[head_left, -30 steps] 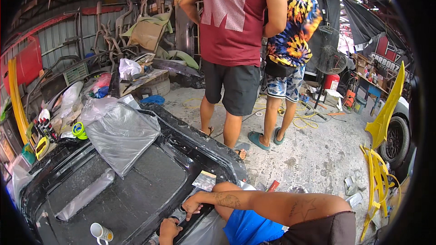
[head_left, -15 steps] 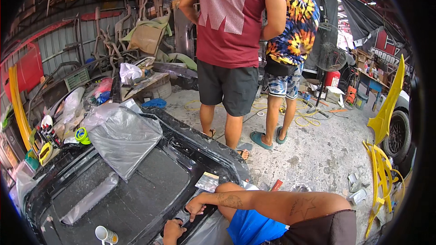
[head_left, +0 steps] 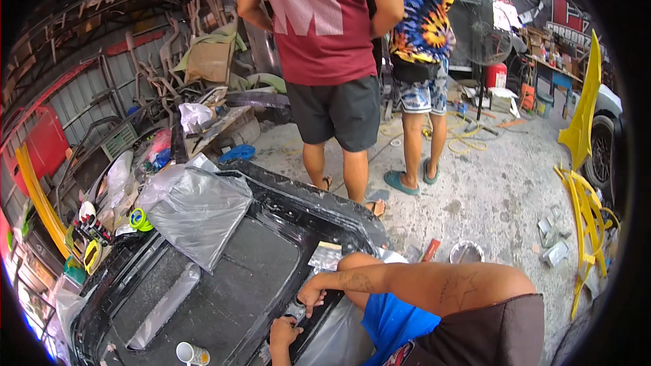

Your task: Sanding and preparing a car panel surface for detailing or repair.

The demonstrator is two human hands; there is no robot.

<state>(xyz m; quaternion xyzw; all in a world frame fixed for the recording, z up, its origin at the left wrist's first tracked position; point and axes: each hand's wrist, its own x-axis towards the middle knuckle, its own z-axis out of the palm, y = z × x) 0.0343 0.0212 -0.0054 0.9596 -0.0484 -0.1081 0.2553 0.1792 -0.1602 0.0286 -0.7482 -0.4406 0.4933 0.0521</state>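
A large black moulded panel point(head_left: 224, 285) lies in front of me, and both my hands work on its right-hand rim. My right hand point(head_left: 311, 294) presses down there with bent fingers, one finger pointing at the surface. Just nearer, my left hand point(head_left: 283, 331) rests on the same rim with its fingers curled. A small greyish shiny strip point(head_left: 296, 310) shows between the hands; whether either holds it I cannot make out. A flat silvery sheet point(head_left: 326, 256) lies on the rim beyond my right hand. A white mug point(head_left: 192, 354) stands on the panel to the left.
Plastic sheeting point(head_left: 200, 213) covers the panel's far-left corner, near a green tape roll point(head_left: 140, 219). Two people stand beyond, one in a maroon shirt point(head_left: 319, 27), one in a patterned shirt point(head_left: 422, 17). A round tub point(head_left: 466, 253) and yellow parts point(head_left: 582, 224) are at right.
The whole view has shifted, so the panel and hands appear farther right. Both hands stay at the same rim, with little change in their pose.
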